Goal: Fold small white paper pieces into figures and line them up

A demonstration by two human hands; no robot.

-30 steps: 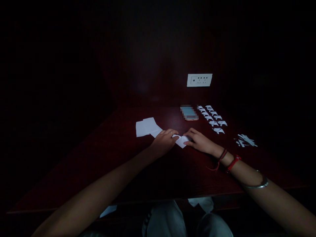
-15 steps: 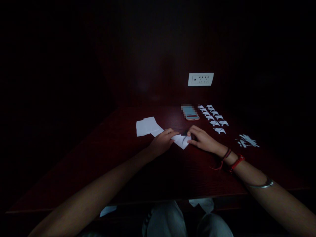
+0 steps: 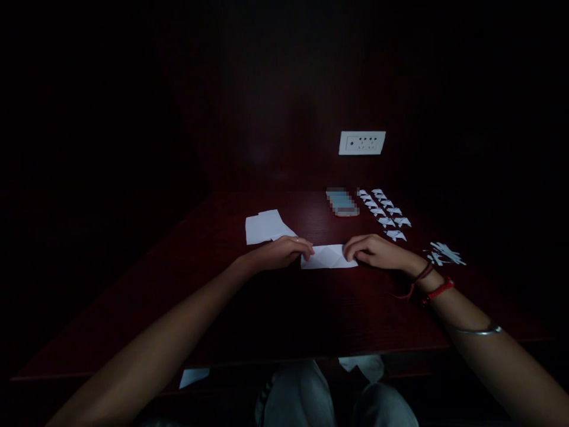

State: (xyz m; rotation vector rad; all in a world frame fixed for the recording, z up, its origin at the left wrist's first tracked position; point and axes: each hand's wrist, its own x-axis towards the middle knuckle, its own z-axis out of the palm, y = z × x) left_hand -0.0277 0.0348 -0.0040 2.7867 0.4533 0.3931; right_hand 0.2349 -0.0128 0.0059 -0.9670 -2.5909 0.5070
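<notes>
left hand, right hand pinching creased paper; loose sheets beside left, phone beyond.

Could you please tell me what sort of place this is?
Probably an indoor desk or booth, dimly lit: a dark red table meets a panel bearing a wall socket, and a phone lies near it.

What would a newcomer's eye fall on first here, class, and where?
The creased white paper stands out on the dark red table, with the left hand at one end and the right hand at the other. Beyond the right hand, small folded papers lie in rough rows beside a phone. A white socket panel sits on the wall.
</notes>
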